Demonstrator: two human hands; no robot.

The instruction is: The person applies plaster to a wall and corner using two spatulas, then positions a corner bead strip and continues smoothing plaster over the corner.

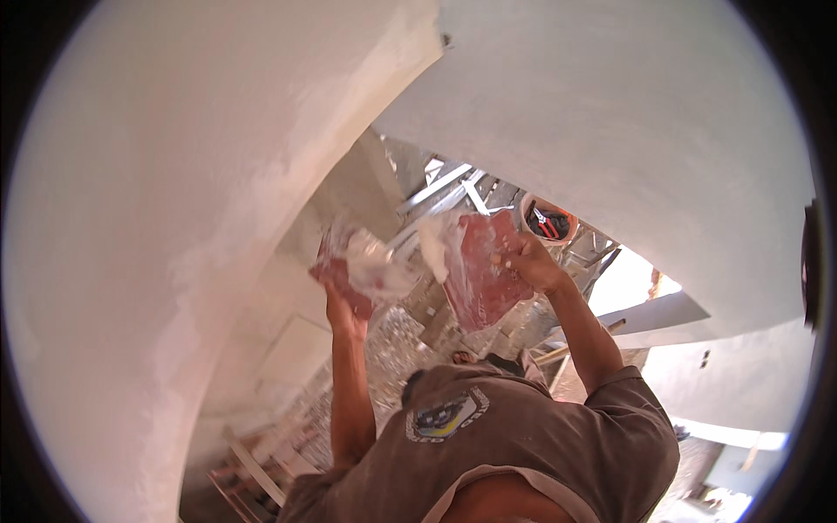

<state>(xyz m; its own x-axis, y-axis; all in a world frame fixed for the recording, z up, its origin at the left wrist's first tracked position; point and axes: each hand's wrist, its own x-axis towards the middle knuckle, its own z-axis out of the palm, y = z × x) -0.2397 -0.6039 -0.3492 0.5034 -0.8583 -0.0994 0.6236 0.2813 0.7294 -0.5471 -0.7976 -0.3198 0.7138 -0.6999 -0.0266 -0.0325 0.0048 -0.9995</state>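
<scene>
My left hand (pixel 338 303) is closed on the lower edge of a dark red flat plate (pixel 357 301), blurred by motion. White putty (pixel 370 253) is heaped and smeared over much of its face. To the right, my right hand (pixel 534 265) grips a larger red flat plate (pixel 488 283) by its right edge, thumb on the near face. This plate has white streaks and a thick lump of putty (pixel 432 247) along its left edge. A small gap separates the two plates, held up in front of my chest.
Pale plastered walls curve close by on the left (pixel 131 218) and upper right (pixel 610 113). Far below lie white strips (pixel 440 190), boards and rubble (pixel 397 340). An orange-rimmed bucket (pixel 558 225) holds red-handled pliers (pixel 547 227). Wooden pieces (pixel 253 466) lean at lower left.
</scene>
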